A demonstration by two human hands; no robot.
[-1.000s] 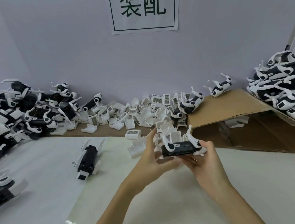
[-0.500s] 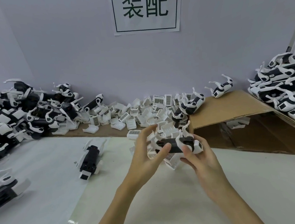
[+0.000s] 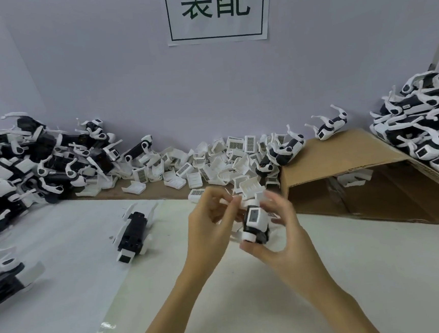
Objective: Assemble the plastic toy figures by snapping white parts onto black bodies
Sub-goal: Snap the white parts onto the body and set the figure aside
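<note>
Two hands work one toy figure (image 3: 255, 223) at mid-table, held above the white surface (image 3: 355, 274). Right hand (image 3: 281, 243) grasps the black body from below and the far side, thumb under the white end cap. Left hand (image 3: 210, 225) has fingers curled at the figure's upper left, pinching what looks like a white part; motion blur there, so exact contact can't be told. White shell w/ small window faces the camera; fit appears partial, not confirmed seated.

Progress, judged from the layout:
- Done: large heap of black-and-white figures at right (image 3: 427, 132), plus a few near the cardboard box (image 3: 351, 165) rim. Looks like finished stock.
- Pending: big pile at left (image 3: 27, 170), seemingly awaiting parts; one black body w/ white legs (image 3: 132, 233) lies on the table left of the hands, another at the left edge (image 3: 5, 275).
- Supply: loose white parts (image 3: 202, 165) along the back wall, many w/ barcode labels, plenty left.

Est. task well underway, roughly mid-batch; substantial qty remains. Sign (image 3: 216, 10) on wall, printed characters.
</note>
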